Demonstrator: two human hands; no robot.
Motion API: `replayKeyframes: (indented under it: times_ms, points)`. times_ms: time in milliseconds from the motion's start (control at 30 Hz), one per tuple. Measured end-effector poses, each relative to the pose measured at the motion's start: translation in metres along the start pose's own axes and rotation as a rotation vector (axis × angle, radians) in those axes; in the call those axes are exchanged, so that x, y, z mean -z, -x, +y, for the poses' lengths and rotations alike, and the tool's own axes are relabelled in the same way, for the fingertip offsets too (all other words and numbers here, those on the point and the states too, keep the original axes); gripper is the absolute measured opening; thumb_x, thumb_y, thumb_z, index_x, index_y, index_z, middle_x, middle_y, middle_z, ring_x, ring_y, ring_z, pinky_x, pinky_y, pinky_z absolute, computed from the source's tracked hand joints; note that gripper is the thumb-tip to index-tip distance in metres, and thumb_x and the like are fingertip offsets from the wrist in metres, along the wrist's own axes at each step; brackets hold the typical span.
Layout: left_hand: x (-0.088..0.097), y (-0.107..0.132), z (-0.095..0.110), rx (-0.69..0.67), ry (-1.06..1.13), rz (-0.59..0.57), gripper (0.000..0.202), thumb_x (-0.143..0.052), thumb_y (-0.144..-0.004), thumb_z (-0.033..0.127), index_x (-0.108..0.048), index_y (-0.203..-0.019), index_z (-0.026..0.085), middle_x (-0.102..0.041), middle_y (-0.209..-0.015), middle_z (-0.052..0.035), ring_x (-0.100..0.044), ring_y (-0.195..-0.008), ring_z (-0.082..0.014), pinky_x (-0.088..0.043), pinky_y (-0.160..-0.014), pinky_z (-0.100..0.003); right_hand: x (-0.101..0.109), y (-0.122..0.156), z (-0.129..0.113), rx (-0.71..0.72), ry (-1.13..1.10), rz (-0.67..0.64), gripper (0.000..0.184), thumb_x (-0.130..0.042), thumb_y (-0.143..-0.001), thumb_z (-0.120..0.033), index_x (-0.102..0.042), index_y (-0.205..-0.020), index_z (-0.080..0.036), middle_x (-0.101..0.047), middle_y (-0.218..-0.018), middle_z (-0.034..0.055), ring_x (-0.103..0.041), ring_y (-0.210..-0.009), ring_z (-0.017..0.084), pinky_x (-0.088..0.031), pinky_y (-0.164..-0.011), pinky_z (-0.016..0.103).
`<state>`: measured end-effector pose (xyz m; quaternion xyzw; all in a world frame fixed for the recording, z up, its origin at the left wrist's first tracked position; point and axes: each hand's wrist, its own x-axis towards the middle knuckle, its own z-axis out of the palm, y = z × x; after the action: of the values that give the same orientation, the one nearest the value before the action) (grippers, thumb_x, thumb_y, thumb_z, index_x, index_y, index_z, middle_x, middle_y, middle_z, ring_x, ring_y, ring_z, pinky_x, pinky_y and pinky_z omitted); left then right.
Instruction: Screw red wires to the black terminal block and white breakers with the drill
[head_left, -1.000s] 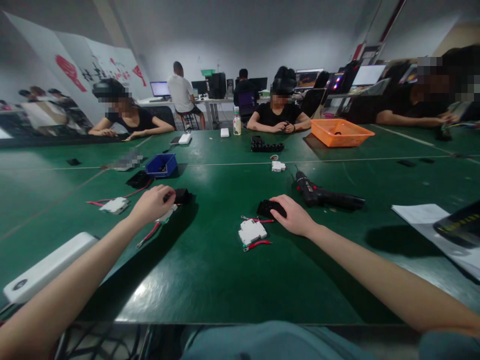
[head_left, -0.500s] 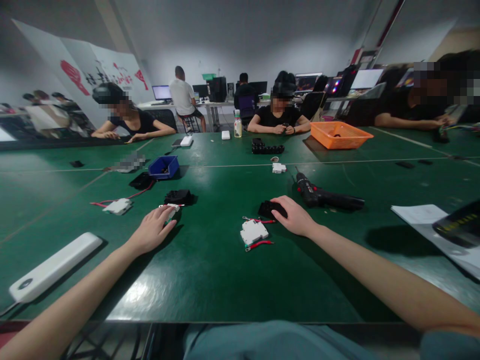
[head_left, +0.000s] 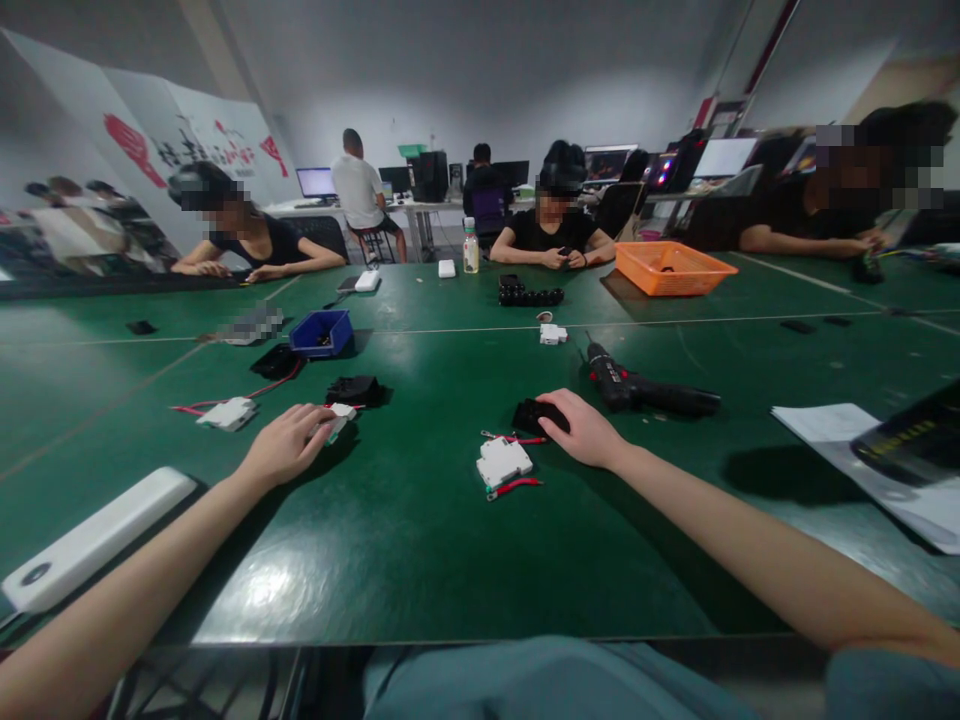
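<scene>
My left hand [head_left: 283, 447] lies on the green table [head_left: 420, 540], its fingers curled over a small white part with a red wire [head_left: 339, 414]. Just beyond it sits a black block [head_left: 355, 389]. My right hand [head_left: 583, 430] rests with its fingers closed over a black part [head_left: 531, 414]. Between my hands lies a white breaker with red wires [head_left: 504, 462]. Another white wired breaker [head_left: 225, 412] lies left of my left hand.
A black electric screwdriver [head_left: 646, 393] lies right of my right hand. A blue bin [head_left: 321, 332], an orange tray [head_left: 669, 268], a long white device [head_left: 90, 540] and papers [head_left: 855, 440] stand around. Several people sit working at the far side.
My left hand has left the black block and drawn back toward me onto the small white wired part. My right hand has stayed on the black part.
</scene>
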<state>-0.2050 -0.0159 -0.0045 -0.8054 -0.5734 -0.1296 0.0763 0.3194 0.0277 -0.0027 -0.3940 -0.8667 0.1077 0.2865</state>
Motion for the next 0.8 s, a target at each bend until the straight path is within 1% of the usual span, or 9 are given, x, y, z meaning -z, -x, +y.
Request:
replayKeyframes:
  times_ms: [100, 200, 267, 400, 467, 600, 700, 800]
  points:
    - [-0.003, 0.006, 0.000, 0.004, 0.019, -0.017, 0.046, -0.035, -0.098, 0.048, -0.060, -0.123, 0.020, -0.063, -0.123, -0.0125, -0.056, -0.117, -0.0275, -0.044, -0.102, -0.040, -0.001, 0.000, 0.001, -0.004, 0.000, -0.002, 0.033, -0.051, -0.098, -0.038, -0.056, -0.126, -0.021, -0.062, -0.119, 0.0122, -0.060, -0.111, 0.029, -0.053, -0.095, 0.050]
    - [-0.005, 0.011, -0.002, 0.005, 0.082, -0.041, 0.048, -0.036, -0.098, 0.050, -0.056, -0.131, 0.021, -0.057, -0.134, -0.0121, -0.052, -0.126, -0.0274, -0.040, -0.109, -0.041, -0.001, 0.000, 0.001, -0.005, -0.009, 0.002, 0.034, -0.051, -0.098, -0.038, -0.057, -0.126, -0.022, -0.062, -0.119, 0.0121, -0.060, -0.111, 0.030, -0.053, -0.095, 0.051]
    - [-0.004, 0.012, -0.005, -0.003, 0.119, -0.046, 0.048, -0.035, -0.098, 0.049, -0.055, -0.132, 0.022, -0.057, -0.136, -0.0112, -0.051, -0.128, -0.0268, -0.039, -0.110, -0.041, -0.001, 0.000, 0.002, -0.005, -0.013, 0.004, 0.033, -0.051, -0.097, -0.038, -0.057, -0.127, -0.022, -0.063, -0.118, 0.0119, -0.060, -0.110, 0.029, -0.053, -0.095, 0.051]
    - [-0.002, 0.008, -0.011, -0.017, 0.112, -0.047, 0.046, -0.035, -0.097, 0.048, -0.060, -0.125, 0.023, -0.063, -0.124, -0.0097, -0.056, -0.119, -0.0266, -0.044, -0.104, -0.040, 0.000, 0.000, 0.000, -0.011, -0.015, 0.005, 0.033, -0.051, -0.098, -0.037, -0.056, -0.127, -0.022, -0.062, -0.119, 0.0111, -0.060, -0.110, 0.028, -0.053, -0.095, 0.049]
    - [-0.003, 0.006, -0.016, 0.001, 0.097, -0.038, 0.045, -0.033, -0.096, 0.047, -0.062, -0.121, 0.023, -0.066, -0.120, -0.0095, -0.058, -0.114, -0.0260, -0.045, -0.100, -0.039, 0.000, 0.000, 0.000, -0.018, -0.016, -0.005, 0.034, -0.051, -0.098, -0.038, -0.056, -0.127, -0.022, -0.062, -0.119, 0.0111, -0.060, -0.111, 0.028, -0.053, -0.095, 0.049]
    - [-0.010, 0.002, -0.025, 0.054, 0.044, 0.022, 0.047, -0.029, -0.098, 0.045, -0.064, -0.114, 0.019, -0.068, -0.113, -0.0111, -0.061, -0.107, -0.0239, -0.047, -0.095, -0.036, 0.000, 0.000, 0.001, -0.022, -0.020, -0.014, 0.033, -0.052, -0.098, -0.037, -0.056, -0.127, -0.021, -0.062, -0.120, 0.0114, -0.060, -0.111, 0.028, -0.052, -0.096, 0.049]
    - [-0.014, 0.000, -0.025, 0.067, -0.018, 0.051, 0.047, -0.024, -0.098, 0.042, -0.064, -0.107, 0.019, -0.069, -0.112, -0.0111, -0.062, -0.107, -0.0232, -0.047, -0.094, -0.035, -0.001, 0.000, 0.003, -0.007, -0.025, 0.000, 0.032, -0.052, -0.097, -0.036, -0.056, -0.126, -0.021, -0.063, -0.119, 0.0115, -0.060, -0.111, 0.028, -0.052, -0.097, 0.049]
    - [-0.014, -0.003, -0.020, 0.097, -0.092, 0.049, 0.047, -0.024, -0.098, 0.041, -0.064, -0.108, 0.018, -0.070, -0.112, -0.0118, -0.062, -0.107, -0.0257, -0.047, -0.095, -0.039, -0.001, 0.000, 0.003, -0.004, -0.027, 0.001, 0.033, -0.052, -0.097, -0.037, -0.056, -0.126, -0.021, -0.063, -0.119, 0.0115, -0.060, -0.111, 0.028, -0.052, -0.097, 0.049]
